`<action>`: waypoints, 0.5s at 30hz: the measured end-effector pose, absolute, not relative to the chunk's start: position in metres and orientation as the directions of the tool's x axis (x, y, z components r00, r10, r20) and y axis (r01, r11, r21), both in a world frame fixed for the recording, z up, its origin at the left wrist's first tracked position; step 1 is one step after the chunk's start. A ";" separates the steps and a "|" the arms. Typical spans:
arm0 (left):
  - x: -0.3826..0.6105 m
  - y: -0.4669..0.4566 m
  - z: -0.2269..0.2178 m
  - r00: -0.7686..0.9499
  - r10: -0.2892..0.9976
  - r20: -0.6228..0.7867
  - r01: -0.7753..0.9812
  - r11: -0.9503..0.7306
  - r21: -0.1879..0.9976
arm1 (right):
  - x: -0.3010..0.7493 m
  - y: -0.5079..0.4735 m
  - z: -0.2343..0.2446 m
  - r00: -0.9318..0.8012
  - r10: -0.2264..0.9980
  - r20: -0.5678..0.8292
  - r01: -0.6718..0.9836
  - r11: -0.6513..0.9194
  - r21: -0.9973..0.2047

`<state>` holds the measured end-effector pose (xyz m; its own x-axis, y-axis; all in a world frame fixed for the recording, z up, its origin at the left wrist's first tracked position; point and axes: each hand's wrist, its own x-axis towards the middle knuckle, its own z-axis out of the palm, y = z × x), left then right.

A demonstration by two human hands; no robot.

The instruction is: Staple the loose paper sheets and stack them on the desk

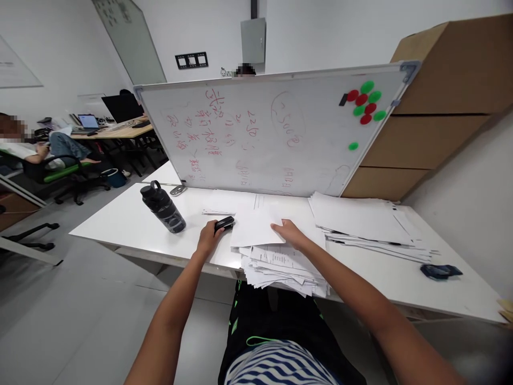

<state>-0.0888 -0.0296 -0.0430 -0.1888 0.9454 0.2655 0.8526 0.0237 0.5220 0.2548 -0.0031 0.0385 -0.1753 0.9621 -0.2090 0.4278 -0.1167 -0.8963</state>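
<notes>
My left hand point(208, 237) is closed around a small black stapler point(224, 223) on the white table point(120, 222). My right hand point(290, 232) lies with fingers pinched on the corner of a blank white sheet point(256, 224). That sheet sits on top of a messy stack of printed papers point(280, 267) at the table's front edge.
A black water bottle point(162, 207) lies to the left. A second paper stack point(360, 222) spreads to the right, with a dark blue object point(440, 271) beyond. A whiteboard point(272, 133) with red writing and magnets leans behind. Cardboard boxes point(449, 96) stand right. A person sits far left.
</notes>
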 end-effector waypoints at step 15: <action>-0.079 -0.037 -0.032 -0.031 0.924 0.381 0.927 -0.116 0.357 | 0.210 0.026 0.013 -0.157 0.984 -0.085 0.626 0.032 -0.779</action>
<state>-0.0793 -0.0367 -0.0320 -0.0314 0.9240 0.3811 0.9269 -0.1158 0.3571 0.2099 0.0263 0.0129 -0.1568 0.9839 -0.0852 0.6256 0.0322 -0.7794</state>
